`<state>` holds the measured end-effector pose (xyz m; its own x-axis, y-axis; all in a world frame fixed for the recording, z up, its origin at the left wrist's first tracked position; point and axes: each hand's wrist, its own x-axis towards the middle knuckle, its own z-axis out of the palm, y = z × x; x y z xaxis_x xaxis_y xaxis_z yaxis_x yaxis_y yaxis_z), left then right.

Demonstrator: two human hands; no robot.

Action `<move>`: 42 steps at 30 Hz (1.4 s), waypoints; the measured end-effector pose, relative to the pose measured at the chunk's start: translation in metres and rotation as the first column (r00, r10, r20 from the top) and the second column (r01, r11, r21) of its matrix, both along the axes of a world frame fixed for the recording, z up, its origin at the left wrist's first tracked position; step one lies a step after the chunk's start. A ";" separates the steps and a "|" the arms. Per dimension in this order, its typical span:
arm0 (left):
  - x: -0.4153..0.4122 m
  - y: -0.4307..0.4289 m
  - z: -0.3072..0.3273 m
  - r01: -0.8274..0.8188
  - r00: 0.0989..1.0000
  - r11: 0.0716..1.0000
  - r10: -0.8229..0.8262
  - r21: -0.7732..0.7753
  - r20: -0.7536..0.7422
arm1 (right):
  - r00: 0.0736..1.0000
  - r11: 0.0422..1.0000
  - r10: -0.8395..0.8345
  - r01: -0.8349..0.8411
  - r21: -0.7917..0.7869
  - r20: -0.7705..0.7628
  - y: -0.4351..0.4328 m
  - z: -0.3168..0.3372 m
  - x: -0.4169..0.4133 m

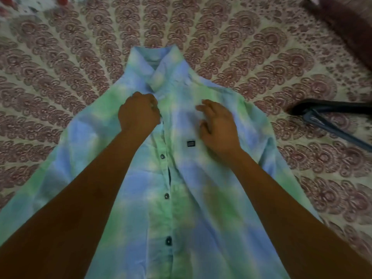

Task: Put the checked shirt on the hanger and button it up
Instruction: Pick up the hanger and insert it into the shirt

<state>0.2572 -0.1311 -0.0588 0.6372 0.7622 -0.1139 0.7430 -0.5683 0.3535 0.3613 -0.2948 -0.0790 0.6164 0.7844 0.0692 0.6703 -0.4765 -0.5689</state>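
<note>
The checked shirt (181, 188), in blue, green and white, lies flat and front up on the patterned bedspread, collar pointing away from me. Dark buttons run down its placket. My left hand (138, 113) is closed on the placket fabric just below the collar. My right hand (217, 125) hovers over the chest to the right of the placket, fingers spread and curled, holding nothing. A small dark label sits on the chest beside that hand. A dark hanger (326, 119) lies on the bedspread to the right, apart from the shirt.
The bedspread (80, 57), printed with maroon paisley shapes, fills the view. A dark maroon object (346, 23) lies at the top right corner. Red blurred items (8, 5) show at the top left.
</note>
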 end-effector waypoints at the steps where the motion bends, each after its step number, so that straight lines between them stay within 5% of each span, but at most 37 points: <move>1: 0.007 -0.014 0.005 0.045 0.998 0.999 -0.044 -0.013 0.041 | 0.994 0.995 -0.097 0.096 0.012 0.053 -0.024 0.003 0.005; 4: 0.027 -0.049 0.004 0.236 0.960 0.965 -0.212 -0.115 0.184 | 0.927 0.929 -0.363 0.368 -0.039 0.093 -0.083 0.004 0.018; 9: 0.074 -0.106 -0.011 0.419 0.891 0.889 -0.363 -0.184 0.273 | 0.712 0.664 -0.699 0.684 -0.303 0.075 -0.162 -0.005 0.012; 14: 0.122 -0.124 -0.029 0.448 0.892 0.865 -0.415 -0.224 0.180 | 0.798 0.719 -0.601 0.561 -0.411 0.039 -0.211 -0.018 -0.006; 17: 0.136 -0.123 -0.030 0.402 0.916 0.871 -0.388 -0.283 0.105 | 0.768 0.754 -0.640 0.621 -0.215 -0.023 -0.221 -0.013 0.003; 19: 0.139 -0.118 -0.026 0.404 0.912 0.887 -0.411 -0.223 0.016 | 0.670 0.678 -0.734 0.730 -0.080 -0.113 -0.225 -0.005 0.024; 24: 0.141 -0.096 -0.006 0.372 0.915 0.913 -0.391 -0.169 -0.097 | 0.611 0.652 -0.707 0.759 0.007 -0.357 -0.246 0.007 0.081; 29: 0.129 -0.119 0.009 0.342 0.940 0.919 -0.332 -0.197 0.083 | 0.623 0.639 -0.722 0.767 0.055 -0.302 -0.249 0.017 0.113; 32: 0.107 -0.154 0.008 0.414 0.910 0.863 -0.399 -0.290 0.114 | 0.646 0.684 -0.722 0.719 -0.119 -0.247 -0.262 0.008 0.099; 36: 0.064 -0.198 0.002 0.491 0.797 0.838 -0.542 -0.238 -0.267 | 0.617 0.558 -0.787 0.706 -0.436 -0.008 -0.307 -0.003 0.029; 39: 0.023 -0.226 0.000 0.492 0.807 0.857 -0.515 -0.154 -0.288 | 0.643 0.538 -0.742 0.741 -0.402 0.191 -0.342 -0.012 -0.027; 42: -0.011 -0.251 -0.001 0.466 0.815 0.864 -0.503 -0.189 -0.289 | 0.572 0.467 -0.797 0.788 -0.401 0.196 -0.373 -0.010 -0.061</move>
<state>0.2466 -0.3818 -0.0597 0.8349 0.3362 -0.4357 0.4625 -0.8578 0.2243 0.3000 -0.6680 -0.0889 0.9863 -0.0982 -0.1322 -0.1221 -0.9748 -0.1868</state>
